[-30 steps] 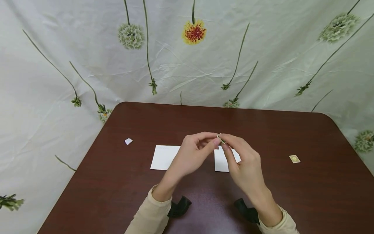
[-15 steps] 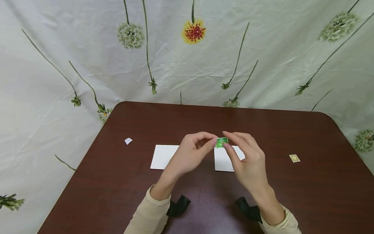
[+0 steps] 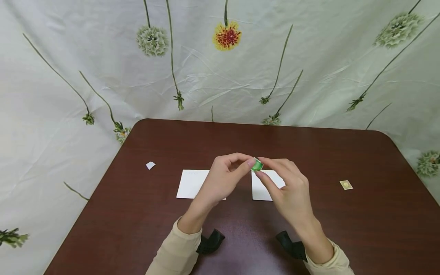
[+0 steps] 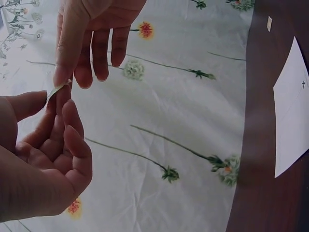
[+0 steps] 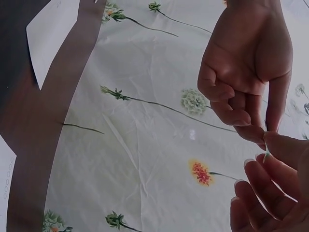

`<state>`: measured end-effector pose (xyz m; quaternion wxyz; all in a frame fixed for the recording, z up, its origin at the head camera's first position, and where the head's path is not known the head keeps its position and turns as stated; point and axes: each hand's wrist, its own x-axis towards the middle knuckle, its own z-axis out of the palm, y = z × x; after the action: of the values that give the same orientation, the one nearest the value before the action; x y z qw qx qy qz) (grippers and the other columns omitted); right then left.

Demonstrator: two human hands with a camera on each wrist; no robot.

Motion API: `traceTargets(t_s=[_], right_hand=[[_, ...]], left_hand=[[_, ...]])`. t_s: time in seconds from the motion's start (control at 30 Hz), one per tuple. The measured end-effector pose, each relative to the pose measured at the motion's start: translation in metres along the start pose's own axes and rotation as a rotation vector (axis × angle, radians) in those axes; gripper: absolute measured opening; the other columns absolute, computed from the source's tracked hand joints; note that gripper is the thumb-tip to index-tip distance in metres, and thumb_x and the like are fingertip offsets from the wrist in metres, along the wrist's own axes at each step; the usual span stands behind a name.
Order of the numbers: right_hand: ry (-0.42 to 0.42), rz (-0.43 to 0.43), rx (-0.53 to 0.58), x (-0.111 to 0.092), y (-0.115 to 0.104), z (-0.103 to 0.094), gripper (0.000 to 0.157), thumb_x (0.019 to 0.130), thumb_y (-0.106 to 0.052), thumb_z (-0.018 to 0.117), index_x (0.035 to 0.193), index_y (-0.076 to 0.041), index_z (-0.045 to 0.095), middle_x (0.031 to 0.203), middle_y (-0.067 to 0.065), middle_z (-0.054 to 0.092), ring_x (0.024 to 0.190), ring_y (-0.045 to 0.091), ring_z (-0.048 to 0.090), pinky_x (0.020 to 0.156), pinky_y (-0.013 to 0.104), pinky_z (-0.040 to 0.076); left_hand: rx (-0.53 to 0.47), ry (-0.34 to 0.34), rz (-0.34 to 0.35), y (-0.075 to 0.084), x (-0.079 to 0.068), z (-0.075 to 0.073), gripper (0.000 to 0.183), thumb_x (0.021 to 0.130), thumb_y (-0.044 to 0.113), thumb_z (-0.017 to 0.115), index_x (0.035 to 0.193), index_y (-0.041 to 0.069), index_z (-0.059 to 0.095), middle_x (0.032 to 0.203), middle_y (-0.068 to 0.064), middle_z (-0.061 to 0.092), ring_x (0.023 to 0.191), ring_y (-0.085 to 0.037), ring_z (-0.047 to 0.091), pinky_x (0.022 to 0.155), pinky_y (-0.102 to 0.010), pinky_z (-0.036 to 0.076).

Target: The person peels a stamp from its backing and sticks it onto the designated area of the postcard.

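Note:
A small green stamp (image 3: 257, 164) with pale edges is held up between both hands, above the table. My left hand (image 3: 225, 177) pinches its left side between thumb and index finger. On the opposite side my right hand (image 3: 290, 187) has its thumb below and index finger above, pinching the stamp as well. The left wrist view shows the stamp (image 4: 57, 91) nearly edge-on and slightly bent. Beneath the hands lie two white paper rectangles, a left one (image 3: 190, 183) and a right one (image 3: 262, 189), each partly hidden by a hand.
On the dark brown table (image 3: 309, 152), a small white paper piece (image 3: 150, 165) lies at the left and a small yellowish stamp (image 3: 346, 185) at the right. Black wrist mounts (image 3: 211, 242) hang under the sleeves. A flower-printed cloth (image 3: 206, 76) covers the background beyond the table.
The stamp turned from edge-on to show its green face, then tilted. My right fingers shifted right along it, then came back left. My left hand barely moved.

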<state>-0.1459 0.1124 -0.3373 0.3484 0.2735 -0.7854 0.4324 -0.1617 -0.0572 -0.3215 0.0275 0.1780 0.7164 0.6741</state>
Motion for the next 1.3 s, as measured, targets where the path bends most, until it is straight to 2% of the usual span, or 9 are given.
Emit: traceTargets(t_s=[0.27,0.37,0.47,0.53,0.7,0.8,0.9,1.1,1.3], right_hand=[[0.052,0.03,-0.01,-0.002,-0.001,0.003,0.028,0.071,-0.003,0.082,0.097,-0.003,0.073,0.082,0.003,0.067,0.079,0.017,0.061,0.076,0.021,0.046],[0.077,0.046,-0.02,-0.003,-0.002,0.004,0.022,0.078,-0.017,0.08,0.095,-0.003,0.073,0.08,0.003,0.067,0.078,0.019,0.061,0.076,0.021,0.045],[0.093,0.052,-0.042,-0.004,-0.003,0.006,0.029,0.086,-0.032,0.072,0.094,-0.004,0.073,0.078,0.004,0.066,0.077,0.022,0.061,0.075,0.022,0.045],[0.09,0.047,-0.064,-0.005,-0.003,0.007,0.033,0.089,-0.036,0.068,0.095,-0.004,0.073,0.078,0.005,0.066,0.076,0.022,0.06,0.072,0.024,0.044],[0.047,0.005,-0.136,-0.005,-0.001,0.007,0.025,0.085,-0.026,0.074,0.096,-0.004,0.072,0.078,0.005,0.065,0.074,0.022,0.059,0.067,0.029,0.044],[0.001,-0.016,-0.156,-0.006,0.0,0.006,0.02,0.081,-0.018,0.076,0.095,-0.004,0.071,0.079,0.004,0.065,0.073,0.022,0.059,0.066,0.03,0.045],[-0.041,-0.007,-0.124,-0.007,-0.002,0.009,0.018,0.078,-0.011,0.079,0.092,-0.004,0.071,0.079,0.004,0.065,0.076,0.02,0.06,0.069,0.029,0.046],[-0.14,0.114,-0.005,-0.01,-0.006,0.013,0.019,0.076,-0.009,0.081,0.091,-0.009,0.07,0.08,-0.006,0.062,0.077,0.009,0.058,0.071,0.029,0.049],[-0.25,0.314,0.068,-0.006,-0.007,0.017,0.013,0.085,-0.011,0.073,0.098,-0.007,0.069,0.079,-0.007,0.063,0.071,0.007,0.059,0.064,0.03,0.05]], left_hand=[[-0.122,-0.002,-0.049,0.0,0.001,0.0,0.019,0.093,0.006,0.062,0.107,-0.006,0.067,0.094,-0.008,0.069,0.084,-0.015,0.064,0.084,-0.041,0.05],[-0.146,0.007,-0.064,-0.001,0.001,0.0,0.022,0.092,0.006,0.062,0.112,-0.002,0.066,0.09,-0.006,0.069,0.084,-0.017,0.063,0.083,-0.042,0.05],[-0.152,0.011,-0.063,-0.001,0.001,0.0,0.027,0.092,0.005,0.062,0.118,0.001,0.063,0.087,-0.004,0.069,0.081,-0.018,0.063,0.08,-0.039,0.051],[-0.142,0.015,-0.05,-0.002,0.002,0.0,0.029,0.092,0.004,0.061,0.121,0.002,0.062,0.087,-0.005,0.069,0.079,-0.018,0.063,0.079,-0.036,0.051],[-0.058,0.011,0.042,-0.003,0.001,0.0,0.031,0.093,0.002,0.06,0.124,0.004,0.06,0.088,-0.01,0.068,0.076,-0.017,0.062,0.074,-0.031,0.051],[-0.008,-0.003,0.085,-0.004,0.0,-0.002,0.031,0.093,0.004,0.06,0.125,0.005,0.059,0.088,-0.009,0.068,0.075,-0.018,0.061,0.067,-0.026,0.046],[0.008,-0.025,0.099,-0.006,-0.003,-0.008,0.032,0.094,0.007,0.061,0.125,0.006,0.059,0.087,-0.007,0.068,0.076,-0.019,0.06,0.067,-0.025,0.044],[0.096,-0.095,0.113,-0.01,-0.006,-0.023,0.035,0.094,0.009,0.06,0.128,0.008,0.057,0.087,-0.004,0.068,0.076,-0.019,0.061,0.069,-0.028,0.047],[0.209,-0.155,0.095,-0.015,-0.005,-0.036,0.036,0.093,0.006,0.061,0.128,0.006,0.056,0.084,-0.001,0.068,0.07,-0.016,0.061,0.064,-0.028,0.046]])
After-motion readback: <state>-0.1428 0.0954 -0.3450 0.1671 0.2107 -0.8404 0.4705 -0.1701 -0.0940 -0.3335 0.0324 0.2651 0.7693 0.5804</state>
